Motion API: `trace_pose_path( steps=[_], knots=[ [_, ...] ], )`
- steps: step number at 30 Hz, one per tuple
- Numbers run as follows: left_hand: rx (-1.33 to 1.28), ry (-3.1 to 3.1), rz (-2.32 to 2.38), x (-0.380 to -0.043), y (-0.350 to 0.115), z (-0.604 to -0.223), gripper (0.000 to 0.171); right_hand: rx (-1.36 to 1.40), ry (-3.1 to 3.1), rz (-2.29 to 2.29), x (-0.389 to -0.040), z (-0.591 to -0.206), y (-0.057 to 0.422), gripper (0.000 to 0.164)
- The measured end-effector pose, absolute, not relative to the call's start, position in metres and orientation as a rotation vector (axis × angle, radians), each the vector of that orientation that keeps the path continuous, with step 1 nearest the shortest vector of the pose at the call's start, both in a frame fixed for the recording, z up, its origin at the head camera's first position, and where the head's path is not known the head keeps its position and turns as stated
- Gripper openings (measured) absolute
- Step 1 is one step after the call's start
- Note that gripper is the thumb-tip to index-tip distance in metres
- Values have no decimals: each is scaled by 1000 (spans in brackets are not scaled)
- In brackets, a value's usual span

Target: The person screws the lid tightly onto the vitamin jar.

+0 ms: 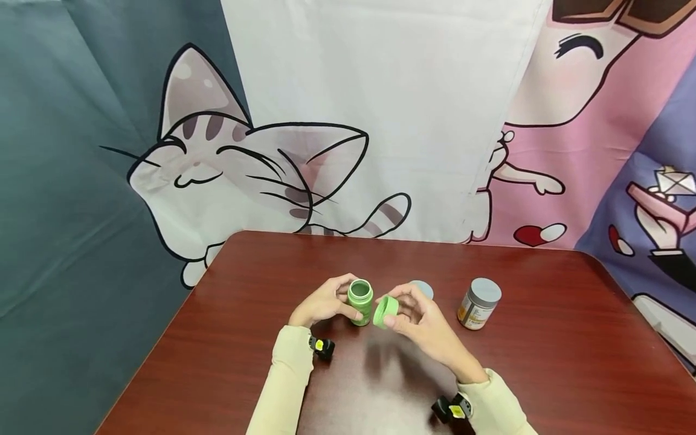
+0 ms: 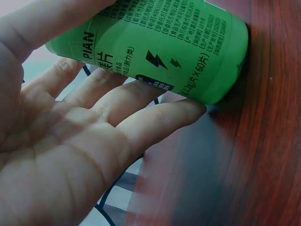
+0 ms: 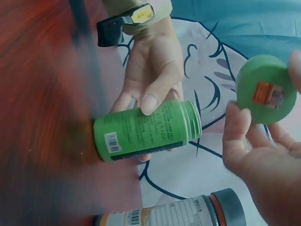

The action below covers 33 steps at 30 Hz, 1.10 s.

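A green bottle (image 1: 360, 307) stands upright on the table with its mouth uncovered; the left hand (image 1: 325, 302) grips its side, thumb in front and fingers behind. Chinese print and lightning marks cover the label of the bottle (image 2: 160, 52) in the left wrist view. Just right of the bottle's mouth, the right hand (image 1: 424, 323) pinches a green cap (image 1: 385, 310) between thumb and fingers, raised and tilted on edge. An orange sticker shows on the top of the cap (image 3: 258, 89) in the right wrist view. Bottle and cap are apart.
To the right on the brown table (image 1: 571, 338) stands a jar (image 1: 477, 307) with a grey lid and a white and orange label. A pale blue-grey lid (image 1: 423, 289) shows behind the right hand, mostly hidden. A cartoon-printed cloth (image 1: 380, 72) hangs behind the table.
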<state>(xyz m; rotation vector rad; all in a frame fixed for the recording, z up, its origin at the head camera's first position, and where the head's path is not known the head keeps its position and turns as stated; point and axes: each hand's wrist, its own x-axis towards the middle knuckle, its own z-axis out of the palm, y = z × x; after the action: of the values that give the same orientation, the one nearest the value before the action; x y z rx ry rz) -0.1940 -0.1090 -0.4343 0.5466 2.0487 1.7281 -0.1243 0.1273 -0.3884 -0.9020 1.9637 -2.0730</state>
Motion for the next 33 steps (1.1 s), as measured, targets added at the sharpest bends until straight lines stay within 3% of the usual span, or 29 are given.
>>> trace_pose_path(
  steps=[13,23,33],
  knots=[
    [514,1999,1726,-192,-110,-435,56,-727,2280,-2325,-134,-370,103,33],
    [506,1994,1714,-193,-111,-432,58,-499,2374,-2229,-125,-336,84,34],
    [519,1929,1741,-194,-110,-434,60,-490,2326,-2182,-141,-374,77,33]
  ],
)
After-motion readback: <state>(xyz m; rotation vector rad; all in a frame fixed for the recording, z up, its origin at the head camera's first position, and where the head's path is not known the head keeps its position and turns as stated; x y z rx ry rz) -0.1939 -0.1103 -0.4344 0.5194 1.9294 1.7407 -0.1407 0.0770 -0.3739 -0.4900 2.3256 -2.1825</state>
